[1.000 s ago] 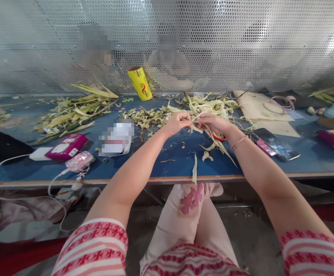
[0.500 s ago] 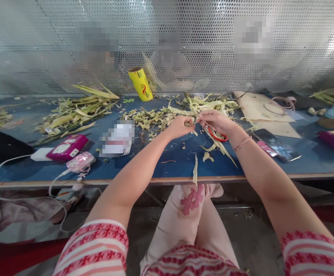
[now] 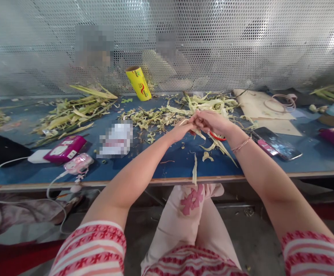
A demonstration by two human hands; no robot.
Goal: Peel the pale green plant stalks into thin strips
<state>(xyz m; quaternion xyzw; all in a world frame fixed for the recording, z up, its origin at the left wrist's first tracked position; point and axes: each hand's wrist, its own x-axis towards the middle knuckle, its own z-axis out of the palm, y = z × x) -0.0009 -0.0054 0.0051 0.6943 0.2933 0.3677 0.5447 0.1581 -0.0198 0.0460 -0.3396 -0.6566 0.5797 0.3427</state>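
1. In the head view, reaching forward over the blue table (image 3: 178, 172) with both forearms slanting inward, elbows apart, to meet in front of the leaf heap.
2. With the left hand (image 3: 185, 128), extending toward the right, wrist low and back of hand up; bending the fingers around a pale leaf strip (image 3: 199, 133), partly hidden.
3. With the right hand (image 3: 211, 120), arching palm down over the left fingertips and touching them, fingers curled and bunched; impossible to tell exactly what is pinched there.
4. Just under the right palm, showing a red loop (image 3: 218, 137); impossible to tell whether it is gripped.
5. Around the right wrist, wearing a thin bracelet (image 3: 241, 145).
6. Behind the hands, piled with pale leaves (image 3: 213, 104); farther left, strewn with small leafy scraps (image 3: 149, 118) and a larger leaf bundle (image 3: 75, 109).
7. Near the perforated metal panel (image 3: 213, 69), leaning to one side as a yellow tube (image 3: 139, 83).
8. Right of the right forearm, lying flat as a dark phone (image 3: 282, 145).
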